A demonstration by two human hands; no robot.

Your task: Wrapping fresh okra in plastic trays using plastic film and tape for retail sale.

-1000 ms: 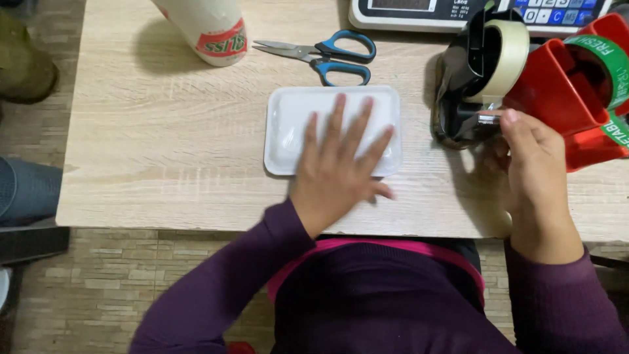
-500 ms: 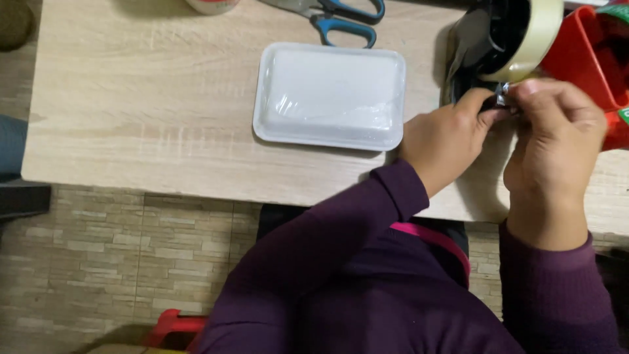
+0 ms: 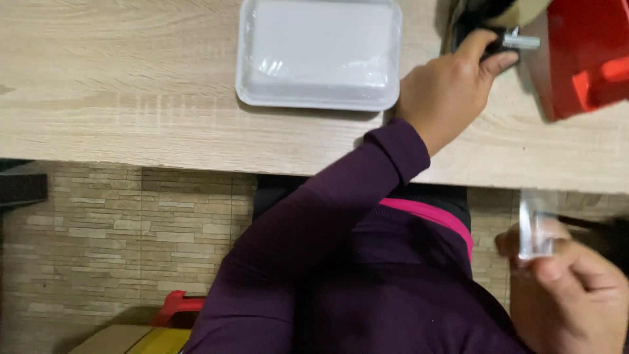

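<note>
My left hand [image 3: 451,86] reaches across the wooden table [image 3: 131,98] and grips the black tape dispenser [image 3: 473,19] at its cutter end, at the top right. My right hand [image 3: 569,282] is down at the lower right, off the table edge, with its fingers pinched on a strip of clear tape [image 3: 534,226] pulled out toward me. A white foam tray [image 3: 320,52] wrapped in clear film lies on the table to the left of my left hand, untouched.
A red tape dispenser [image 3: 586,56] stands at the top right beside the black one. Below the table edge are a stone-pattern floor [image 3: 131,229], a red object [image 3: 175,307] and a yellowish box corner [image 3: 124,339] at the bottom left.
My left hand left the tray and took hold of the black dispenser. My right hand pulled a strip of clear tape down and away from the dispenser. The view tilted downward.
</note>
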